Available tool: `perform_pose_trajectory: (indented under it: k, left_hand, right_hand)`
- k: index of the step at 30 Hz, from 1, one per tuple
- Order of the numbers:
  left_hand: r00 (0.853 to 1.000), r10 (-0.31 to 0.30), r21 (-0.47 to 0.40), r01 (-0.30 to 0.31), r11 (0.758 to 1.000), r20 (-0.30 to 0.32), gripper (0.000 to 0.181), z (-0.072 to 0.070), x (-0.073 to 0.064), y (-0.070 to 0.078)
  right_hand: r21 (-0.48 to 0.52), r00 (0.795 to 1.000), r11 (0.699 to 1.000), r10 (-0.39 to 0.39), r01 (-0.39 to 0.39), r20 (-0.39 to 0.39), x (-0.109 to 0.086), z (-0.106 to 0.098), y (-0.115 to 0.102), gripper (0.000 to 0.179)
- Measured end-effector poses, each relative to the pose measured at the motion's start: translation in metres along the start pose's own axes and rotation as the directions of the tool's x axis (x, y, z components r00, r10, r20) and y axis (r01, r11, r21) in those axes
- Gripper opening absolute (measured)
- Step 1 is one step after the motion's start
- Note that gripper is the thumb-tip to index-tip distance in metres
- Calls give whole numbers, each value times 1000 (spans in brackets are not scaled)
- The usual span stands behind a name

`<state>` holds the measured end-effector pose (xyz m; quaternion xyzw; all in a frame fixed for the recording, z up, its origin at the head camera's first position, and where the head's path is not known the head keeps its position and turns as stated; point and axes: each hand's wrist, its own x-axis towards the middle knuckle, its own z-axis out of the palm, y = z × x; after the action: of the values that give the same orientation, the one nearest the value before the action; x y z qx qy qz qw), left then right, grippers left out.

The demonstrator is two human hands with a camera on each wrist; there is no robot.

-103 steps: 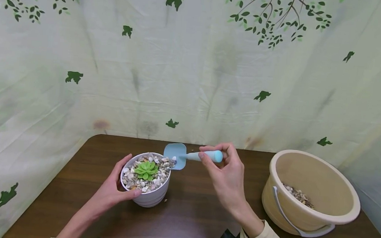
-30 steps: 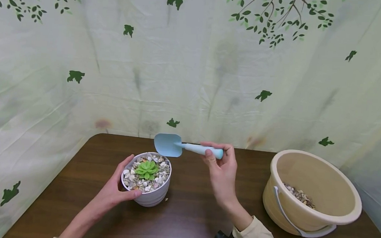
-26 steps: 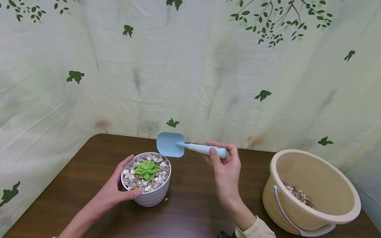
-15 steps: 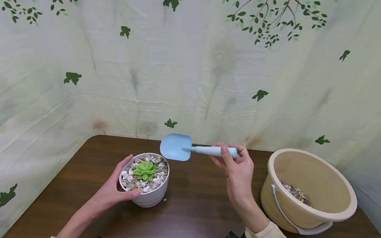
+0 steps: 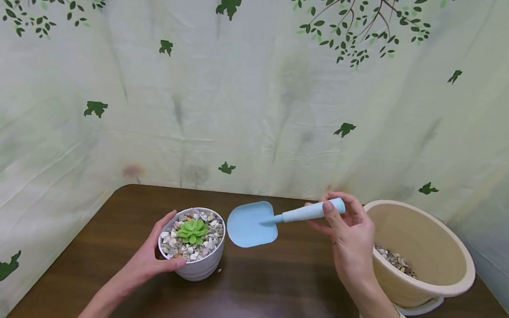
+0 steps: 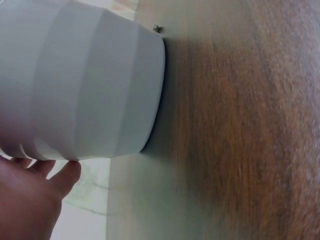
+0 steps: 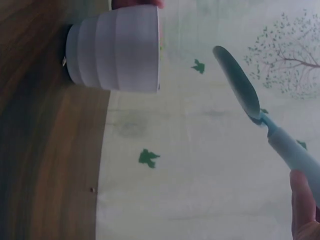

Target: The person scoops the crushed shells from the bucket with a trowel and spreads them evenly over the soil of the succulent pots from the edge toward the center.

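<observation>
My left hand (image 5: 150,257) grips a white ribbed flower pot (image 5: 201,267), fingers round its far left side and thumb on the front rim. A green succulent (image 5: 193,231) stands amid small shells and pebbles (image 5: 207,248) that fill the pot to near the rim. With my right hand (image 5: 354,242) I hold a light blue trowel (image 5: 253,225) by the end of its handle. Its bare blade points left, just right of the pot. In the left wrist view the pot's base (image 6: 135,95) sits on the wood. The right wrist view has the trowel blade (image 7: 240,82) nearly edge-on, raised above table height.
A beige bucket (image 5: 426,235) stands at the right, partly behind my right hand, with a heap of shells and pebbles (image 5: 394,260) inside. One stray pebble (image 5: 219,270) lies beside the pot on the brown table (image 5: 267,298). A leaf-printed curtain (image 5: 259,90) hangs behind.
The blade, earlier bearing shells at the pot's rim, is now bare. My right hand has carried the trowel rightward towards the bucket, blade dipping. The left hand and pot have stayed put.
</observation>
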<state>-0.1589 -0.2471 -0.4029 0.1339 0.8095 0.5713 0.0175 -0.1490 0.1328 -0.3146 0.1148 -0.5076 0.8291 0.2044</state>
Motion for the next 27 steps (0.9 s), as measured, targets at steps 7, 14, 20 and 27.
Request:
perform_pose_trajectory:
  k: [7, 14, 20, 27]
  left_hand:
    - [1000, 1, -15, -1, 1000, -1, 97, 1, 0, 0]
    - [1000, -6, -36, 6, 999, 3, 97, 2, 1, -1]
    - [1000, -13, -61, 13, 998, 3, 97, 2, 0, -2]
    - [1000, -15, -72, 15, 997, 0, 97, 2, 0, -4]
  right_hand:
    - [-46, 1000, 999, -15, 15, 8, -2, -16, -21, 27]
    - [-155, 998, 988, -5, 16, 69, -1, -31, -43, 35]
    - [-204, 998, 979, 7, 6, 67, 2, -41, -63, 32]
    - [-126, 997, 992, 15, -5, 81, 14, -59, -81, 23]
